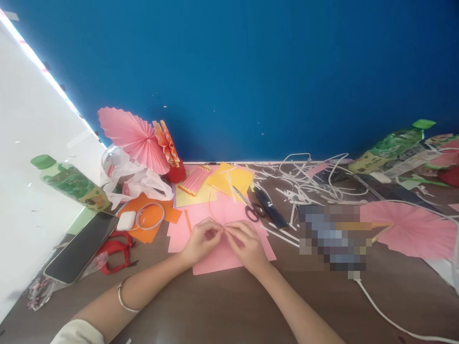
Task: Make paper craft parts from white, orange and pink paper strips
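Note:
My left hand (pixel 201 241) and my right hand (pixel 246 246) meet fingertip to fingertip over a pink paper sheet (pixel 218 260) lying on the brown table (pixel 229 306). Both pinch a small piece of pink paper (pixel 224 230) between thumbs and fingers, with the fingers curled. A thin bangle sits on my left wrist. Black-handled scissors (pixel 247 204) lie just beyond my right hand. Yellow paper (pixel 229 179) and a bundle of pleated pink strips (pixel 194 180) lie further back.
A pink paper fan (pixel 134 136) and an orange folded one (pixel 167 142) stand at the back left. A phone (pixel 82 246), white earbud case (pixel 126 220), red scissors (pixel 116 251) and green bottle (pixel 70 182) lie left. White paper offcuts (pixel 308 184), another pink fan (pixel 412 229) and a cable (pixel 387 317) lie right.

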### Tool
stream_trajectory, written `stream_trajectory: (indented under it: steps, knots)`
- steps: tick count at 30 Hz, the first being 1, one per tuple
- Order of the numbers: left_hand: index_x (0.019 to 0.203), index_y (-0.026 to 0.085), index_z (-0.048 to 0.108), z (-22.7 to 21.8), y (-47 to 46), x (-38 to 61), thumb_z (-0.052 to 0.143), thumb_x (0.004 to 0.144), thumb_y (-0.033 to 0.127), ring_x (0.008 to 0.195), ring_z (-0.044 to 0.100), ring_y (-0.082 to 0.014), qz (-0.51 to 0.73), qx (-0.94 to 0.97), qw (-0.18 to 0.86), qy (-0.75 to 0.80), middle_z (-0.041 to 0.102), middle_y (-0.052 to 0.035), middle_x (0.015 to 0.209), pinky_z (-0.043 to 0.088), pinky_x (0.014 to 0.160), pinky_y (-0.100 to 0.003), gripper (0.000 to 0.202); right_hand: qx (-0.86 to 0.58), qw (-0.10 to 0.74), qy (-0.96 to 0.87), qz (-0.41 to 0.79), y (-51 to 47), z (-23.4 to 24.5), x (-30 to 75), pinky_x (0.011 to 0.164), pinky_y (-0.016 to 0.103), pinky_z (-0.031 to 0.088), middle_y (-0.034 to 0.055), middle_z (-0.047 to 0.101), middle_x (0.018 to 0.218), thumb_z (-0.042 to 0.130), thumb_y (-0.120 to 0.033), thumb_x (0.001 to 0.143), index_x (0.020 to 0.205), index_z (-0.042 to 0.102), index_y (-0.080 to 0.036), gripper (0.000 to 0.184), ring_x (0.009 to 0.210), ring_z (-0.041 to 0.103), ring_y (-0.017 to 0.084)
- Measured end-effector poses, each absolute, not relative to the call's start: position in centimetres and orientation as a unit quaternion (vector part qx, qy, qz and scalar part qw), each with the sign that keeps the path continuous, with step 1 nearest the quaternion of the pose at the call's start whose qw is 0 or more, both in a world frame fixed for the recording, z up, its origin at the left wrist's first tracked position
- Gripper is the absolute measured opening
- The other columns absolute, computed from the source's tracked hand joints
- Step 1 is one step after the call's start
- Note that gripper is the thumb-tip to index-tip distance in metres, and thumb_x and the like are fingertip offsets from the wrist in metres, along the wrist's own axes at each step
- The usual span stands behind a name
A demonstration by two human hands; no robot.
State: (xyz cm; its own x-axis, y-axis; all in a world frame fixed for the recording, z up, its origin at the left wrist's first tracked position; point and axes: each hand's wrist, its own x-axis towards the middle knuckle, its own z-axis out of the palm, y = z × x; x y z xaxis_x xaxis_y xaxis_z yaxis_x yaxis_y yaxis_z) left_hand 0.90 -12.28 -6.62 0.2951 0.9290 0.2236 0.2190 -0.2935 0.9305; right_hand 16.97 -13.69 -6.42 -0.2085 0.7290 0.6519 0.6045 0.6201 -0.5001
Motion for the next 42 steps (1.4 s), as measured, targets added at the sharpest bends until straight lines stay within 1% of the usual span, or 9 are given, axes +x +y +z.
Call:
stream_trajectory:
  steps: [6, 11, 20, 24, 28, 30, 37, 42]
  knots:
    - [0.079, 0.017, 0.064, -6.52, -12.40, 1.00, 0.054, 0.078, 0.019, 0.071, 0.056, -0.0132, 0.422, 0.681, 0.426, 0.421, 0.059, -0.0030, 0.074, 0.046, 0.066, -0.025, 0.011, -0.423, 0.459, -0.779, 0.051, -13.66, -6.56, 16.94, 0.074, 0.036, 0.050, 0.0041, 0.067, 0.082, 0.054, -0.008, 0.078, 0.087, 0.064, -0.021, 0.018, 0.077, 0.059, 0.017]
    - [0.078, 0.017, 0.065, -6.58, -12.39, 0.99, 0.054, 0.078, 0.020, 0.074, 0.058, -0.0139, 0.430, 0.673, 0.431, 0.421, 0.060, -0.0035, 0.076, 0.047, 0.070, -0.027, 0.011, -0.418, 0.458, -0.783, 0.043, -13.63, -6.54, 17.00, 0.075, 0.036, 0.048, 0.0039, 0.067, 0.084, 0.055, -0.008, 0.078, 0.089, 0.063, -0.020, 0.018, 0.078, 0.059, 0.016]
    - [0.075, 0.017, 0.064, -6.39, -12.43, 1.01, 0.055, 0.075, 0.015, 0.077, 0.059, -0.0146, 0.425, 0.668, 0.437, 0.427, 0.062, -0.0039, 0.077, 0.047, 0.074, -0.028, 0.010, -0.399, 0.439, -0.805, 0.016, -13.66, -6.23, 17.10, 0.075, 0.035, 0.044, 0.0033, 0.067, 0.084, 0.052, -0.006, 0.079, 0.092, 0.061, -0.019, 0.020, 0.077, 0.061, 0.014]
    - [0.073, 0.017, 0.064, -6.35, -12.60, 1.08, 0.055, 0.075, 0.017, 0.073, 0.058, -0.0141, 0.420, 0.664, 0.433, 0.441, 0.061, -0.0036, 0.074, 0.047, 0.069, -0.027, 0.009, -0.402, 0.429, -0.809, 0.005, -13.74, -6.15, 17.02, 0.074, 0.034, 0.042, 0.0032, 0.067, 0.084, 0.050, -0.006, 0.080, 0.090, 0.060, -0.019, 0.020, 0.075, 0.061, 0.013]
    - [0.073, 0.017, 0.064, -6.54, -12.68, 1.13, 0.056, 0.074, 0.017, 0.067, 0.055, -0.0125, 0.423, 0.666, 0.424, 0.444, 0.059, -0.0024, 0.071, 0.044, 0.061, -0.024, 0.008, -0.403, 0.431, -0.807, 0.010, -13.75, -6.11, 16.89, 0.073, 0.033, 0.041, 0.0019, 0.067, 0.082, 0.051, -0.007, 0.079, 0.088, 0.060, -0.020, 0.018, 0.073, 0.061, 0.013]
    - [0.074, 0.017, 0.063, -6.63, -12.71, 1.11, 0.056, 0.073, 0.017, 0.065, 0.054, -0.0119, 0.424, 0.667, 0.425, 0.442, 0.058, -0.0022, 0.071, 0.044, 0.060, -0.024, 0.008, -0.405, 0.434, -0.805, 0.014, -13.75, -6.04, 16.83, 0.073, 0.033, 0.041, 0.0013, 0.067, 0.081, 0.051, -0.007, 0.079, 0.087, 0.061, -0.020, 0.017, 0.073, 0.061, 0.012]
    - [0.074, 0.017, 0.062, -6.59, -12.76, 0.99, 0.055, 0.074, 0.017, 0.066, 0.055, -0.0121, 0.421, 0.678, 0.412, 0.441, 0.059, -0.0028, 0.073, 0.045, 0.060, -0.024, 0.007, -0.415, 0.438, -0.797, 0.027, -13.81, -5.87, 16.89, 0.073, 0.033, 0.041, 0.0006, 0.067, 0.081, 0.050, -0.008, 0.079, 0.086, 0.062, -0.021, 0.019, 0.073, 0.061, 0.013]
    - [0.072, 0.017, 0.060, -6.26, -12.69, 1.09, 0.055, 0.074, 0.017, 0.067, 0.055, -0.0123, 0.432, 0.682, 0.404, 0.431, 0.060, -0.0029, 0.073, 0.046, 0.061, -0.024, 0.005, -0.424, 0.437, -0.793, 0.036, -13.79, -6.00, 16.97, 0.074, 0.033, 0.041, 0.0009, 0.067, 0.082, 0.049, -0.009, 0.081, 0.085, 0.060, -0.022, 0.017, 0.075, 0.061, 0.014]
